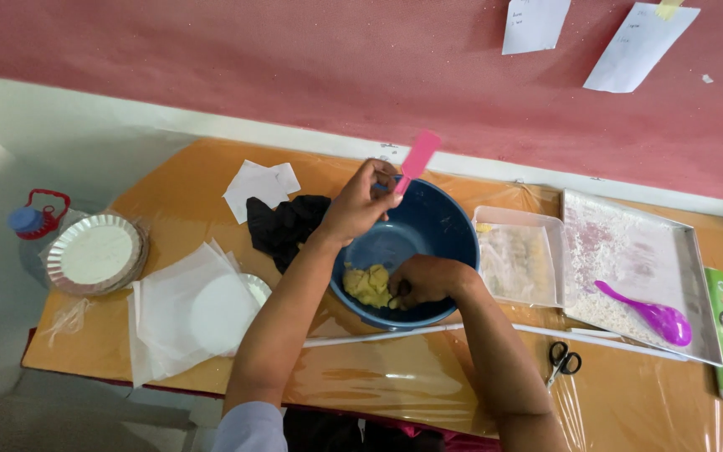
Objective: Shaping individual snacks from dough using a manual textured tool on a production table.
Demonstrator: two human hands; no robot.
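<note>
Blue bowl [428, 226], tabletop [378, 377] ctr: L hand [360, 203] grip closed on pink spatula [416, 159], 12 o'clock rim; R hand [424, 279] grip pinching yellow dough [367, 285], 7 o'clock.

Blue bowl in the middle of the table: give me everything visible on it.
The blue bowl is round, deep and looks like smooth plastic, darker on the rim than inside. It stands upright on the orange table, beside a clear plastic tray. A lump of yellow dough lies at its near inner side. The right hand reaches in and presses on the dough; the left hand holds a pink spatula above the far rim. A white rod lies just in front of it.
</note>
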